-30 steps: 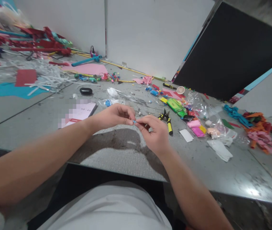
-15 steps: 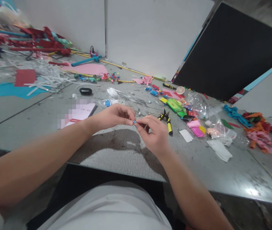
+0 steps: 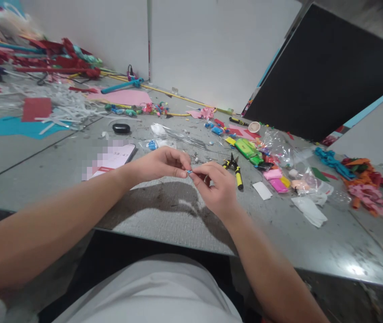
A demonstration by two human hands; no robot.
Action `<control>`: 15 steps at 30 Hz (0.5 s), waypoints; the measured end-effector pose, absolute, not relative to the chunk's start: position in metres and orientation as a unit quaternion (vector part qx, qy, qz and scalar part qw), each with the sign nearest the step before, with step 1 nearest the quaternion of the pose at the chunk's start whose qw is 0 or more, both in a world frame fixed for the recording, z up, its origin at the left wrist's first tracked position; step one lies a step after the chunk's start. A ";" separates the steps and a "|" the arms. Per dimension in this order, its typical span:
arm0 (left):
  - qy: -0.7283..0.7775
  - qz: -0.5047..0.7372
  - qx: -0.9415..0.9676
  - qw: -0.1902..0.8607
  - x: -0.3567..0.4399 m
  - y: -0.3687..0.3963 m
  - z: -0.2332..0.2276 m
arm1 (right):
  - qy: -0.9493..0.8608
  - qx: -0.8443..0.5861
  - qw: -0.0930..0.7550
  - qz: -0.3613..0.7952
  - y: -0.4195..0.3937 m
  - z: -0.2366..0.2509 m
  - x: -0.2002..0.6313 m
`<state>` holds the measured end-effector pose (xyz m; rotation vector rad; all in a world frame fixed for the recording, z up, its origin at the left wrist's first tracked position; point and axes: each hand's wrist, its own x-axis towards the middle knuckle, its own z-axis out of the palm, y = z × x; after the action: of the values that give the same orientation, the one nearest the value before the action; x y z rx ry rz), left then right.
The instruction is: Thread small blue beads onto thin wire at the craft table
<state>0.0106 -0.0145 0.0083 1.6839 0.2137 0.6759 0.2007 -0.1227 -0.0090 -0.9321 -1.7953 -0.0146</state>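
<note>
My left hand (image 3: 159,162) and my right hand (image 3: 215,186) meet above the grey table (image 3: 164,215), fingertips pinched together on a tiny blue piece (image 3: 189,171). Most of that piece is hidden between the fingers. Yellow-handled pliers (image 3: 235,168) lie just right of my right hand. A phone (image 3: 112,158) lies flat to the left of my left wrist.
Pink and yellow clay blocks (image 3: 276,180), a green block (image 3: 249,150), clear plastic bags (image 3: 279,148) and white paper scraps (image 3: 310,210) crowd the right. A black case (image 3: 121,128), shredded white paper (image 3: 59,105), red and blue sheets sit far left. A black board (image 3: 329,67) leans at back right.
Both hands stay pinched on the blue piece; my right hand's fingers have shifted slightly around it. Nothing else has moved.
</note>
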 end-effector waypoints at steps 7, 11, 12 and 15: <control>0.083 0.278 0.736 0.612 0.011 -0.014 0.007 | -0.753 -0.392 0.528 -0.006 -0.122 -0.010 0.200; 0.079 0.278 0.735 0.614 0.011 -0.013 0.007 | -0.753 -0.387 0.532 -0.004 -0.122 -0.009 0.200; 0.077 0.278 0.734 0.615 0.011 -0.012 0.006 | -0.754 -0.383 0.533 -0.002 -0.123 -0.009 0.200; 0.072 0.276 0.734 0.616 0.010 -0.011 0.005 | -0.757 -0.376 0.534 0.004 -0.123 -0.008 0.200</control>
<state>0.0103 -0.0113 0.0054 1.6909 0.1658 0.6363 0.2001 -0.1228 -0.0082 -0.8971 -1.8034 0.0087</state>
